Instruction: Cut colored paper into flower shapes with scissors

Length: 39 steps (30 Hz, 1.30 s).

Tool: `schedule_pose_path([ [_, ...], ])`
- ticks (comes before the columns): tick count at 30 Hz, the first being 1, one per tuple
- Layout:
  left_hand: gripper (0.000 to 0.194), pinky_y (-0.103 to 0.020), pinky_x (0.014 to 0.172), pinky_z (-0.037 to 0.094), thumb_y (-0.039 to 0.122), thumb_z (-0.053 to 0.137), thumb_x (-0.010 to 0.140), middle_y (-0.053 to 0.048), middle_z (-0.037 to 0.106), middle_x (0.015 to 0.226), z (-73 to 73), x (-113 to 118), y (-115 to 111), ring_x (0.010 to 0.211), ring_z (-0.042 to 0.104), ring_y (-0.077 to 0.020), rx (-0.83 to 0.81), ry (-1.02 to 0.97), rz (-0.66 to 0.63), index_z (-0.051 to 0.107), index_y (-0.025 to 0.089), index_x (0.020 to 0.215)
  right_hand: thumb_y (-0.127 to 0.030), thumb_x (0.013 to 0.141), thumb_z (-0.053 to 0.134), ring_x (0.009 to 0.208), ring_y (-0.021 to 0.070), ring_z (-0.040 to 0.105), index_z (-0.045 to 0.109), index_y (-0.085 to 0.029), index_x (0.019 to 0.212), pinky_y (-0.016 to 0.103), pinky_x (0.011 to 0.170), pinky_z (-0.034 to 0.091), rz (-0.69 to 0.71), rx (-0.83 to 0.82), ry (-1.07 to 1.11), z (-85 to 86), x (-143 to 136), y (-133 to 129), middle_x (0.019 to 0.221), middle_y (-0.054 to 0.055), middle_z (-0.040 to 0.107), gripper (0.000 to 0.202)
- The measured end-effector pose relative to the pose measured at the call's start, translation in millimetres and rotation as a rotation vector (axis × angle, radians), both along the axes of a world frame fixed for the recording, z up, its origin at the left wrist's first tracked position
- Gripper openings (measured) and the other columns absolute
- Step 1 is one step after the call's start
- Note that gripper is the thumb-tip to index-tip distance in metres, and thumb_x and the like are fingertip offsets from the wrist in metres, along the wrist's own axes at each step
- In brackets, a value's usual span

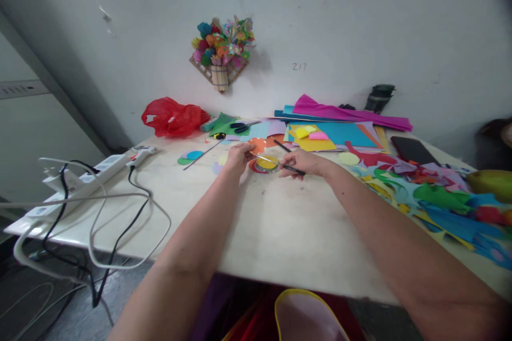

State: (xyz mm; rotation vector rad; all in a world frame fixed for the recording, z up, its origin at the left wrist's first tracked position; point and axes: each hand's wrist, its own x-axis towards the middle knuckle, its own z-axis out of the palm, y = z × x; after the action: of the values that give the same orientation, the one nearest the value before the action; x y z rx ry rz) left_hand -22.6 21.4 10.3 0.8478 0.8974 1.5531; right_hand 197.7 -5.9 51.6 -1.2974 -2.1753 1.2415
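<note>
My left hand is closed in a pinch on the edge of an orange paper piece with a wavy rim. My right hand grips a slim tool with a black handle, its thin metal end reaching left toward my left fingertips. Its exact kind is not clear. Below the metal end lies a yellow disc with red around it. A dark stick points up and left beside my right hand; I cannot tell whether it is held. Pale paper circles lie by my left hand.
Scissors lie on green paper at the back. A red plastic bag and power strip with cables are at left. Coloured sheets, a phone and paper scraps cover the right. Paper flowers hang on the wall.
</note>
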Motion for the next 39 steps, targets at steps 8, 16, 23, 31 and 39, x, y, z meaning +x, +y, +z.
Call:
schedule_pose_path([
  [8,0.022,-0.028,0.059,0.049,0.016,0.076,0.055,-0.001,0.063,0.057,0.5,-1,1,0.052,0.060,-0.0135,0.032,0.032,0.034,0.055,0.015,0.058,-0.046,0.054,0.091,0.043,0.0080,0.052,0.072,-0.014,0.081,0.020,0.043,0.044,-0.007,-0.008,-0.048,1.8,0,-1,0.053,-0.002,0.061,0.046],
  [16,0.027,-0.030,0.070,0.053,0.017,0.080,0.056,0.001,0.061,0.057,2.2,1,1,0.060,0.063,-0.0139,0.067,0.002,0.086,0.053,0.017,0.057,-0.047,0.064,0.086,0.058,0.0157,0.062,0.078,-0.018,0.086,0.026,0.056,0.049,-0.022,0.209,-0.233,-8.9,-4,8,0.063,0.003,0.067,0.038],
  [23,0.030,-0.029,0.067,0.051,0.019,0.082,0.053,0.002,0.059,0.055,6.0,11,-4,0.058,0.060,-0.0128,0.094,-0.007,0.060,0.052,0.017,0.052,-0.048,0.077,0.074,0.095,0.0300,0.067,0.080,-0.022,0.098,0.032,0.069,0.045,-0.009,0.501,-0.660,0.9,-25,-13,0.098,0.012,0.076,0.034],
  [31,0.035,-0.027,0.063,0.050,0.025,0.087,0.051,0.002,0.056,0.054,7.8,30,-12,0.055,0.058,-0.0116,0.096,0.024,-0.027,0.053,0.017,0.051,-0.037,0.084,0.061,0.097,0.0310,0.066,0.078,-0.018,0.099,0.032,0.071,0.045,0.039,0.580,-0.706,-1.7,-28,-17,0.105,0.015,0.073,0.030],
  [39,0.041,-0.026,0.060,0.050,0.032,0.091,0.045,0.003,0.055,0.051,5.6,39,-15,0.053,0.056,-0.0101,0.137,0.028,-0.055,0.054,0.016,0.051,-0.019,0.079,0.066,0.086,0.0198,0.068,0.077,-0.018,0.087,0.024,0.062,0.047,-0.174,0.260,-0.074,-10.1,-24,0,0.091,0.006,0.075,0.014],
])
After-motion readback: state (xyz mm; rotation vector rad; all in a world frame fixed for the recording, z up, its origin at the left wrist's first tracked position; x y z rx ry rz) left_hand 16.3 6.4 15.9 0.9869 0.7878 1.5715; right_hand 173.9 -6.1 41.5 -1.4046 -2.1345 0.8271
